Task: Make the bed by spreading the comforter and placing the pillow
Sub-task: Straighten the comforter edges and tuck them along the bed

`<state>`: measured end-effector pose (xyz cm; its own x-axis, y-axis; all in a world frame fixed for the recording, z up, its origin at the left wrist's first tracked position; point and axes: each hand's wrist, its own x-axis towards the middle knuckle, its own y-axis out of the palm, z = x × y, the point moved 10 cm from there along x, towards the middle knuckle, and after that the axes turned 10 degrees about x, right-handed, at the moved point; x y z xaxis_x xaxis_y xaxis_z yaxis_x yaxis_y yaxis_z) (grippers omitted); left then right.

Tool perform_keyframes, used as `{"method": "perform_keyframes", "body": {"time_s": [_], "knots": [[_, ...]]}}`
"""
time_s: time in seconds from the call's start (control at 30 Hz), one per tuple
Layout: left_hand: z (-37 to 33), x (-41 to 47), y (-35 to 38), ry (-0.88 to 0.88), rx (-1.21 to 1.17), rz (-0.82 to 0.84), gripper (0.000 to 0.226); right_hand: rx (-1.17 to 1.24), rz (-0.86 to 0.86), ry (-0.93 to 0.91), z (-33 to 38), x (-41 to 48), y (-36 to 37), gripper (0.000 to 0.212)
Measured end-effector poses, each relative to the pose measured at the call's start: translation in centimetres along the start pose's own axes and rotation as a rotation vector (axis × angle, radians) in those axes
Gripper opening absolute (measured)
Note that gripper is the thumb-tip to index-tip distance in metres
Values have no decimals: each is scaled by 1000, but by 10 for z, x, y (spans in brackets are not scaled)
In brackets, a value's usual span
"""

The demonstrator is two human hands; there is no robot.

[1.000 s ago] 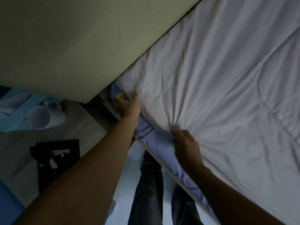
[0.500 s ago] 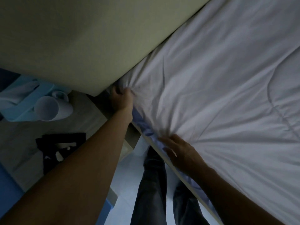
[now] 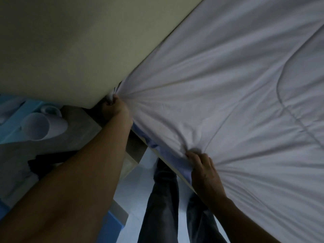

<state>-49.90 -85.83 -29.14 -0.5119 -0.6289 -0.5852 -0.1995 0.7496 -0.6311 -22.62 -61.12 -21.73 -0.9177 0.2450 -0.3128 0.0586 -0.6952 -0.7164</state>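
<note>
A white quilted comforter (image 3: 236, 95) covers the bed and fills the right of the head view, with creases fanning out from two gathered spots. My left hand (image 3: 114, 107) is closed on the comforter's corner, right against the pale wall. My right hand (image 3: 204, 170) grips a bunch of the comforter's near edge at the bed's side. A strip of blue sheet (image 3: 168, 155) shows under that edge, between my hands. No pillow is in view.
A pale wall (image 3: 73, 46) runs along the bed's upper-left side. A grey bedside surface (image 3: 77, 125) holds white cups (image 3: 42, 127) on a light-blue tray and a dark object. My legs in dark trousers (image 3: 159, 204) stand by the wooden bed rail.
My left hand has pushed the comforter corner further up against the wall and closed on it. My right hand, open and blurred half a second ago, now grips the comforter's edge.
</note>
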Motion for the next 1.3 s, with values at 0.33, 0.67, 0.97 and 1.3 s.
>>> {"method": "perform_keyframes", "body": {"time_s": [0.33, 0.67, 0.97, 1.3], "knots": [[62, -126, 16, 242, 245, 360, 84, -196, -49, 373, -57, -68, -21, 64], [65, -125, 4, 174, 294, 119, 78, 176, 11, 302, -56, -68, -6, 41], [130, -211, 25, 296, 338, 311, 72, -99, -34, 544, -137, -150, -44, 44], [53, -229, -9, 689, 587, -53, 97, 193, 28, 222, -134, -150, -55, 41]]}}
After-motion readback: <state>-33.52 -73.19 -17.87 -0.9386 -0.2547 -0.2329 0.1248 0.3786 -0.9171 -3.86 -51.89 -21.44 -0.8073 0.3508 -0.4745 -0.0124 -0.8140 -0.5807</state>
